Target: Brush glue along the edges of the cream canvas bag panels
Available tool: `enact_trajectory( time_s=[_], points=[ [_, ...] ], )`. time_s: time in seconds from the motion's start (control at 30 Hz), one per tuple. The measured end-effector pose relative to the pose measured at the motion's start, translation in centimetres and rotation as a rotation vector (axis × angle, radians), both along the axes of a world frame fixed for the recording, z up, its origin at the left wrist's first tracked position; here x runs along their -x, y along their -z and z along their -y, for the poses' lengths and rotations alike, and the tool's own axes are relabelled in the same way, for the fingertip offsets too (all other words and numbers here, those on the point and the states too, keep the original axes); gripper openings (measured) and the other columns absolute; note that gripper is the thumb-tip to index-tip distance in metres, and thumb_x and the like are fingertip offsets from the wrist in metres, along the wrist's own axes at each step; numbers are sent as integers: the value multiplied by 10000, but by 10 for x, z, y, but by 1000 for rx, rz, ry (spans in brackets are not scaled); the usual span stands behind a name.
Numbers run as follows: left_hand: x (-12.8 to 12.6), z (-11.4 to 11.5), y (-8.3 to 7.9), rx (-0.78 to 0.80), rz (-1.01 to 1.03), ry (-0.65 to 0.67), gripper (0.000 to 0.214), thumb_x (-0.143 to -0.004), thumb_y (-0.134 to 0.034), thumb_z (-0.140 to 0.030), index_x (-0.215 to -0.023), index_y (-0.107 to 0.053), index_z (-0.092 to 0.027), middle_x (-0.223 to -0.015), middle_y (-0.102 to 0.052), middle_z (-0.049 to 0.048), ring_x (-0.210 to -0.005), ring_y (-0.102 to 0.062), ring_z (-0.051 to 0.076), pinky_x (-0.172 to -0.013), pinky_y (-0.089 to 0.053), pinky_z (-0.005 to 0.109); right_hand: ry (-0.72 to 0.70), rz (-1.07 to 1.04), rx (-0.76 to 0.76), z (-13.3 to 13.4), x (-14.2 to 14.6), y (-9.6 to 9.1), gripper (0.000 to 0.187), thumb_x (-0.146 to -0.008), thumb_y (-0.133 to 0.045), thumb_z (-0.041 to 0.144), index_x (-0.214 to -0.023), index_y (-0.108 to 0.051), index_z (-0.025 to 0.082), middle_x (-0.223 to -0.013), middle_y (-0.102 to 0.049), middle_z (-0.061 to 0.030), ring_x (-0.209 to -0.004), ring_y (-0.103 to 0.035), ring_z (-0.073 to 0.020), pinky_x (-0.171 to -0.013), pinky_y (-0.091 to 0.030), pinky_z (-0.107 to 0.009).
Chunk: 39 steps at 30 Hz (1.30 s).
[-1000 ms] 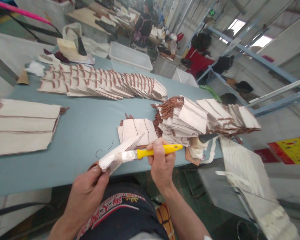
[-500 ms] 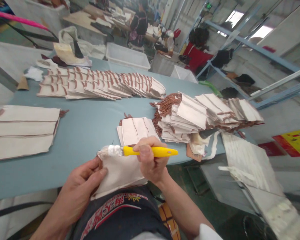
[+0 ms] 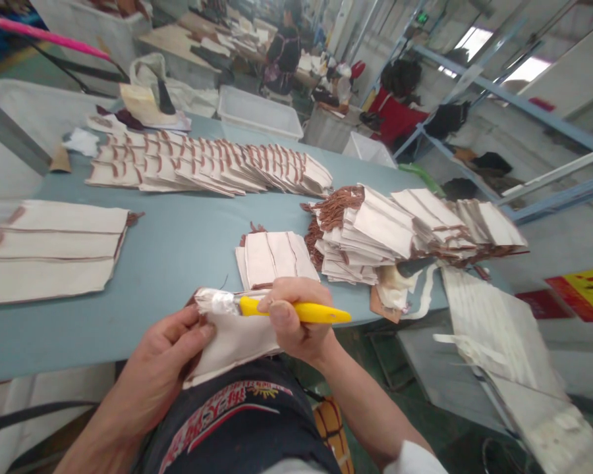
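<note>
My right hand (image 3: pixel 301 319) is closed around the yellow handle of a paintbrush (image 3: pixel 326 313). The brush lies nearly level, its whitish bristles against the upper left edge of a cream fabric piece (image 3: pixel 242 342). That piece rests over my apron at the table's front edge, and brown shows along its side. My left hand (image 3: pixel 178 342) pinches its left corner, thumb on top. Just beyond my right hand sits a small stack of similar cream pieces (image 3: pixel 279 257) with brown fringe. Part of the held piece is hidden behind my right hand.
Overlapping cream pieces (image 3: pixel 197 164) with brown edges run along the back of the blue table (image 3: pixel 188 237). A taller fringed pile (image 3: pixel 375 230) stands at right, and flat pieces (image 3: pixel 54 250) lie at left. Beyond are a white bin (image 3: pixel 259 113) and a person (image 3: pixel 282 52).
The brush's handle has dipped slightly and its bristles have stayed near the piece's left corner. The whole view has shifted a little. Both hands keep their hold.
</note>
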<state>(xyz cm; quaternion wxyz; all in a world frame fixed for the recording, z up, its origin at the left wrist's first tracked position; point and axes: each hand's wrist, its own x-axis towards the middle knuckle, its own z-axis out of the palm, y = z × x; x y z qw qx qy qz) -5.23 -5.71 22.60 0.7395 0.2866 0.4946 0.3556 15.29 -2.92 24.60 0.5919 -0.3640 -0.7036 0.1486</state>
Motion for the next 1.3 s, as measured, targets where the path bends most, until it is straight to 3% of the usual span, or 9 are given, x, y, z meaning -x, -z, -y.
enact_trajectory(
  time_s=[0.17, 0.3, 0.37, 0.53, 0.73, 0.83, 0.97, 1.13, 1.3],
  points=[
    [-6, 0, -9, 92, 40, -56, 494, -477, -1001, -299, -916, -794, -210, -795, -835, 35, -739, -807, 268, -477, -527, 227, -2, 150, -23, -5, -6, 5, 443, -1135, -510, 452, -781, -699, 266, -645, -736, -10, -541, -684, -150, -575, -587, -271],
    [-5, -1, -10, 103, 34, -68, 474, -531, -983, -323, -957, -805, -212, -816, -843, 36, -759, -813, 266, -477, -522, 222, -111, 167, -225, -3, -15, 2, 198, -1095, -625, 317, -927, -727, 290, -652, -744, 29, -484, -648, -134, -553, -582, -254],
    [-4, -1, -10, 88, 21, -61, 457, -551, -981, -362, -948, -812, -211, -809, -841, 41, -752, -813, 271, -495, -548, 237, -98, 129, -263, 0, -18, 1, 138, -1096, -632, 287, -993, -725, 290, -681, -759, 29, -503, -662, -135, -545, -573, -252],
    [-3, -1, -10, 42, 5, -13, 474, -572, -989, -435, -961, -833, -214, -778, -833, 48, -685, -796, 272, -520, -596, 283, 75, 128, -242, 4, -12, 4, 123, -1111, -624, 291, -1083, -744, 279, -783, -806, -4, -608, -737, -165, -610, -613, -283],
    [7, -4, -7, 38, 42, 42, 443, -595, -992, -357, -988, -846, -213, -735, -819, 29, -693, -802, 266, -493, -555, 236, 104, 147, -73, 2, -3, 13, 170, -1138, -570, 270, -1141, -733, 225, -923, -831, -58, -750, -773, -164, -692, -615, -266],
    [9, -6, -9, 25, 48, 44, 458, -635, -987, -409, -1027, -860, -209, -748, -826, 39, -640, -776, 250, -500, -565, 254, 126, 129, -12, 2, -3, 15, 184, -1132, -572, 283, -1144, -744, 219, -955, -834, -70, -784, -778, -175, -722, -627, -282],
    [8, -10, -10, 12, 27, 33, 519, -582, -1022, -444, -1024, -878, -214, -780, -839, 57, -583, -740, 223, -480, -553, 252, 151, 131, 50, -6, -1, 17, 227, -1128, -568, 348, -1112, -751, 215, -982, -833, -82, -847, -780, -192, -782, -635, -310],
    [21, -13, 11, -196, -212, 33, 615, -653, -961, -697, -1060, -894, -241, -941, -877, 90, -791, -808, 285, -616, -651, 292, 325, 70, 76, -22, -8, 8, 299, -1135, -542, 391, -1039, -755, 204, -953, -826, -77, -874, -785, -205, -813, -630, -320],
    [24, -9, 22, -544, -433, 226, 389, -872, -791, -620, -937, -893, -250, -824, -841, 64, -770, -782, 279, -727, -657, 303, 394, 90, 125, -39, -13, 13, 372, -1145, -511, 443, -1008, -759, 201, -918, -820, -67, -828, -769, -194, -787, -599, -307]
  ],
)
